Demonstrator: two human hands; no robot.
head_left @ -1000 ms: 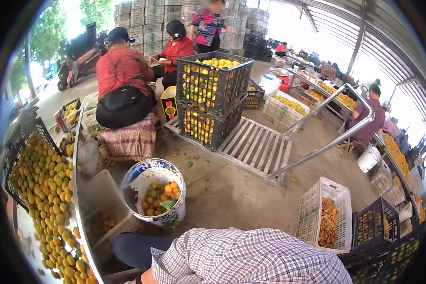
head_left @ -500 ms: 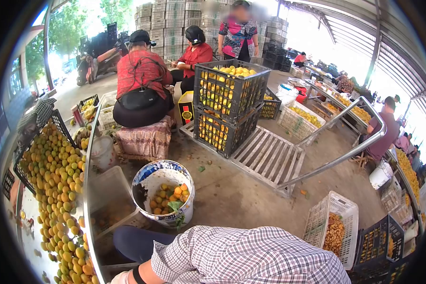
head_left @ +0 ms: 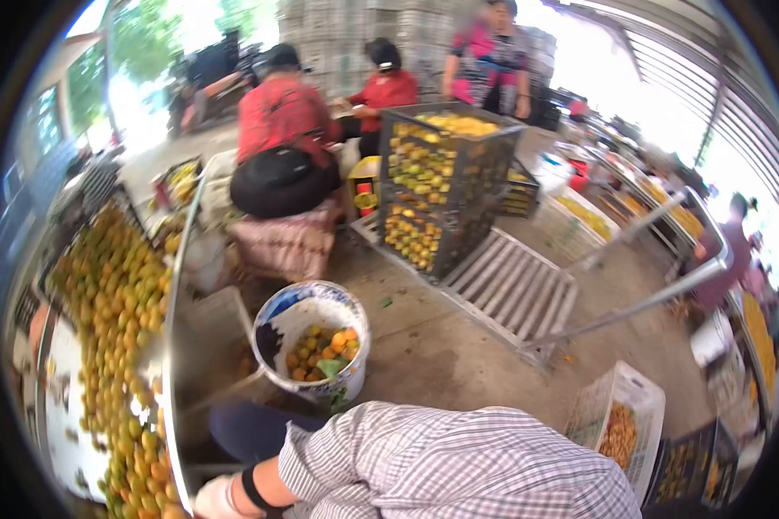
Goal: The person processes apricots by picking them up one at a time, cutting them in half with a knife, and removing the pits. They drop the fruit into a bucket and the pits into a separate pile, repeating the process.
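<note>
At the lower left, a light glove covers my hand (head_left: 216, 497), with a black band round the wrist and a checked sleeve (head_left: 459, 458) above it. This looks like my right hand; its fingers are cut off or hidden, and what they hold cannot be seen. It is beside the metal edge of a table heaped with yellow-orange fruit (head_left: 134, 346). My left hand does not show. A white bucket (head_left: 355, 324), stained blue inside, stands on the floor beyond the sleeve, with orange and greenish fruit and a leaf in it.
A slatted metal cart (head_left: 515, 281) carries stacked black crates of fruit (head_left: 420, 164). A person in red (head_left: 281, 112) sits on a cloth-covered seat; others are farther back. A white crate (head_left: 649, 398) stands at the lower right.
The view has shifted, so most things appear farther right. More of my gloved hand shows at the bottom. The standing person at the back has changed posture.
</note>
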